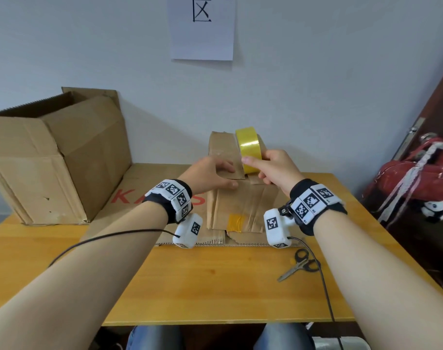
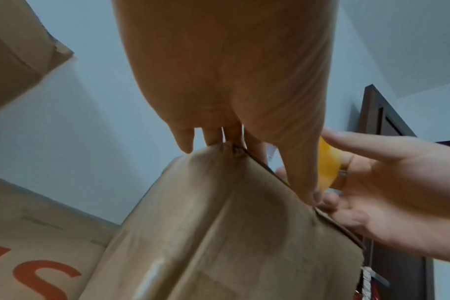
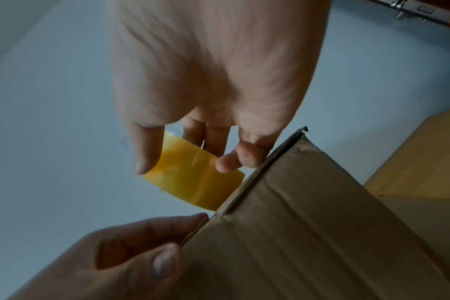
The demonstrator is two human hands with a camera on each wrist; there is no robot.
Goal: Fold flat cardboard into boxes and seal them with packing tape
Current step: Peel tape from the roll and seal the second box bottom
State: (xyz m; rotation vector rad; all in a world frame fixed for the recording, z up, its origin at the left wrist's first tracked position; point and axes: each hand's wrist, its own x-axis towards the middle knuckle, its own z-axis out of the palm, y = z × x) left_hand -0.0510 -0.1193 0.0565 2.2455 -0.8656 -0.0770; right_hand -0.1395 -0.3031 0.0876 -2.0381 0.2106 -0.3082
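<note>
A small worn cardboard box (image 1: pixel 240 205) with a yellow tape patch on its front stands mid-table, one flap raised at its far side. My left hand (image 1: pixel 230 175) lies over the box's top far edge and holds the flap edge between thumb and fingers; the left wrist view shows the fingers (image 2: pixel 185 142) hooked behind the edge of the box (image 2: pixel 219 243). My right hand (image 1: pixel 255 168) pinches a yellow packing tape roll (image 1: pixel 249 147) just above the box's far right corner. In the right wrist view the tape roll (image 3: pixel 193 182) sits beside the edge of the box (image 3: pixel 308 233).
A large open cardboard box (image 1: pixel 51 157) lies on its side at the left. Flat cardboard with red letters (image 1: pixel 129 195) lies under the small box. Scissors (image 1: pixel 300 265) rest on the wooden table (image 1: pixel 215 286) near my right wrist. A red bag (image 1: pixel 417 178) hangs at the right.
</note>
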